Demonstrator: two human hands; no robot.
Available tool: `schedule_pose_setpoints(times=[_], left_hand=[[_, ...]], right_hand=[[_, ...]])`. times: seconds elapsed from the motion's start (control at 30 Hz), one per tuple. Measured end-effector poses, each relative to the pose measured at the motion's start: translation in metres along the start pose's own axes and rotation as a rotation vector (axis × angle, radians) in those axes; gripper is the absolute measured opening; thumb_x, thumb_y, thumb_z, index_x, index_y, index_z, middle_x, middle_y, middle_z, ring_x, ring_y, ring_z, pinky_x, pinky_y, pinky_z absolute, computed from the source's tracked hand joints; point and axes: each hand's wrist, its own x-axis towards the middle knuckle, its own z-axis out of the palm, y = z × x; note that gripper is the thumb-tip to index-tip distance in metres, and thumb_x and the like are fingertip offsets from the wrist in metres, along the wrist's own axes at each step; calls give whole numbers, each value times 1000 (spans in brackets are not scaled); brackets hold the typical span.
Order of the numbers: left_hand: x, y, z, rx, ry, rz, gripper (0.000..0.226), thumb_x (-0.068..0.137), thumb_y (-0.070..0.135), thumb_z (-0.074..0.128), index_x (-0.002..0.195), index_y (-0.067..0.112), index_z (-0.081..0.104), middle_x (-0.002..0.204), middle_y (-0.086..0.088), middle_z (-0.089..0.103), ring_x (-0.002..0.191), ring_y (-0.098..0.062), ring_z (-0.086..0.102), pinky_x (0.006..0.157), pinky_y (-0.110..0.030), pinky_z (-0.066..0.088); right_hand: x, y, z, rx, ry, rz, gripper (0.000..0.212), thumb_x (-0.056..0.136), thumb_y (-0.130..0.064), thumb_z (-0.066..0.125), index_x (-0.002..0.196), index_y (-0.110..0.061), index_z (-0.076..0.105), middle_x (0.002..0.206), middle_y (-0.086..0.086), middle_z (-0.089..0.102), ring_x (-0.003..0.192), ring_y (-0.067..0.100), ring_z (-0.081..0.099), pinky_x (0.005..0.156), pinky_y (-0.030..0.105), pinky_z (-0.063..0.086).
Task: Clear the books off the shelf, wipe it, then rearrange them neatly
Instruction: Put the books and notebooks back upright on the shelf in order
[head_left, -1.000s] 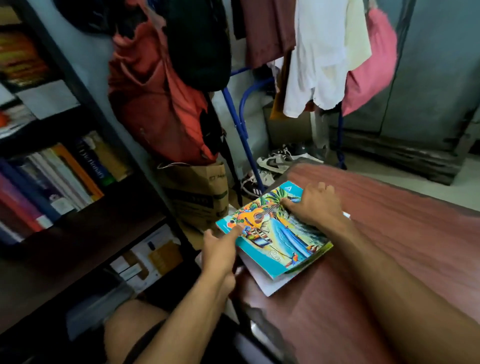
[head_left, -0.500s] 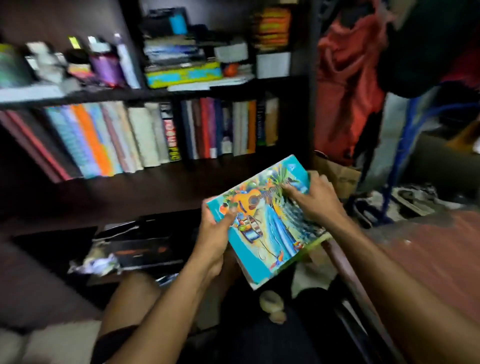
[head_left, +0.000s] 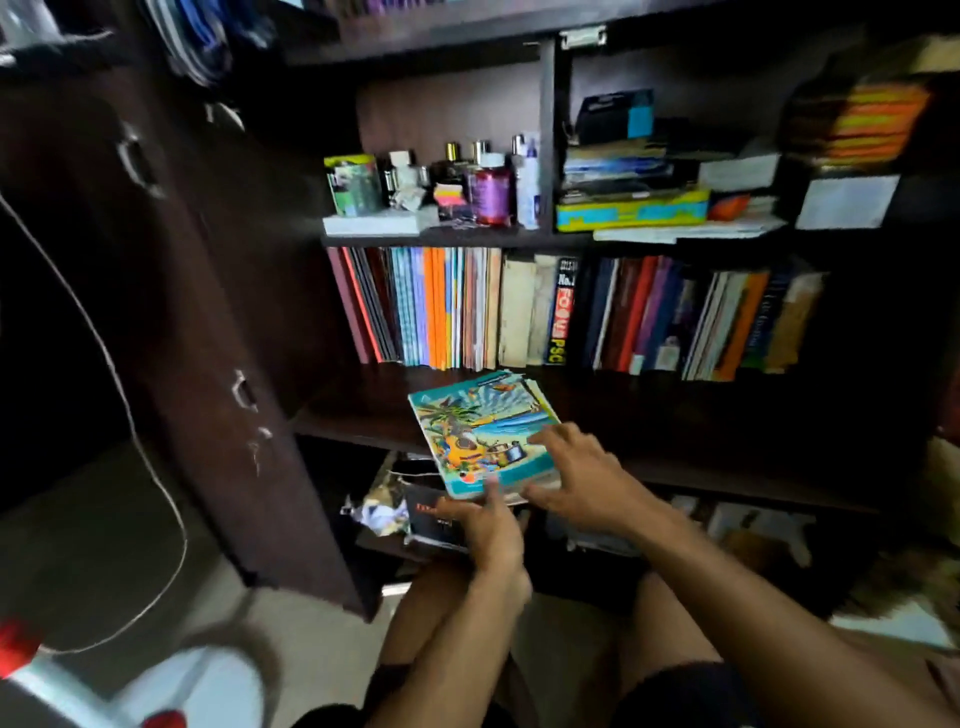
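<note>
A thin stack of books topped by a teal book with a bright beach-and-guitar cover (head_left: 478, 421) lies flat at the front of the dark wooden shelf (head_left: 675, 415), its near end hanging over the shelf's edge. My left hand (head_left: 485, 525) holds the stack's near edge from below, thumb up on the cover. My right hand (head_left: 576, 473) rests on the cover's right side with its fingers spread. Behind the stack, a row of upright books (head_left: 561, 312) fills the back of the same shelf.
The shelf above carries bottles and small jars (head_left: 483, 187) and flat piles of books and boxes (head_left: 634, 208). An open cabinet door (head_left: 171, 312) stands to the left. Crumpled paper (head_left: 382, 512) and a dark book lie on the lower shelf. My knees are below.
I have turned from the red table to the bookcase. The teal-covered stack went from the table, through the air in both hands, onto the front of the shelf.
</note>
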Motion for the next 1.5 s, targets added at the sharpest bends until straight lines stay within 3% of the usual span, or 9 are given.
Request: schedule_pose_setpoints(times=[0.1,0.23,0.4,0.57,0.8,0.97,1.13,1.3,1.5], left_hand=[[-16,-6,1,31,-144,-27,24,101,40,59,116,22,51,119,-8,67,105,-22,68,81,-40,59],[7,14,-3,155,-82,110,44,90,57,65,120,26,53,129,-4,55,104,-15,61,93,-47,57],[24,55,3,87,-139,31,56,88,39,78,124,21,39,106,-7,65,83,-20,66,66,-36,62],[41,56,5,243,-94,106,57,78,29,88,118,15,50,106,-11,69,85,-21,70,52,-29,57],[48,73,4,219,-147,191,35,90,17,65,103,38,41,108,-6,66,93,-30,70,78,-58,61],[52,109,-4,155,-184,399,44,93,2,59,102,39,38,112,-7,70,92,-25,69,82,-52,57],[85,156,-20,389,11,721,53,85,17,75,132,28,53,97,18,71,88,5,68,75,-14,49],[140,156,-23,718,-104,658,51,90,61,64,118,19,72,103,-6,77,103,-29,71,80,-34,54],[173,141,-11,678,-85,616,64,86,71,52,119,19,70,105,0,74,103,-24,68,85,-36,54]], right_hand=[[5,9,5,-14,-40,14,71,92,-57,59,152,-28,34,152,4,37,140,28,35,110,48,38],[6,15,9,-109,-98,12,66,94,-54,57,151,-30,34,149,2,40,140,26,37,108,49,38],[8,13,14,-169,-97,-52,65,92,-50,59,150,-29,36,140,0,41,129,24,41,103,44,43],[11,9,19,-202,-72,-94,54,91,-40,60,141,-28,42,132,1,46,114,24,43,97,39,44],[26,-5,0,-139,-112,-194,47,85,-43,72,125,-32,49,124,-4,51,111,20,48,94,39,45],[57,-25,-11,-36,-109,-227,44,88,-39,70,126,-27,51,129,0,57,116,22,57,96,40,50],[98,-35,-33,-45,-54,-260,54,92,-40,66,140,-23,46,138,1,52,126,22,51,103,39,45],[141,-34,-47,-105,-54,-227,60,94,-43,63,145,-22,40,144,4,45,129,27,48,102,46,46],[188,-32,-28,-151,-49,-203,60,95,-40,61,148,-24,38,154,5,38,135,28,44,109,51,41]])
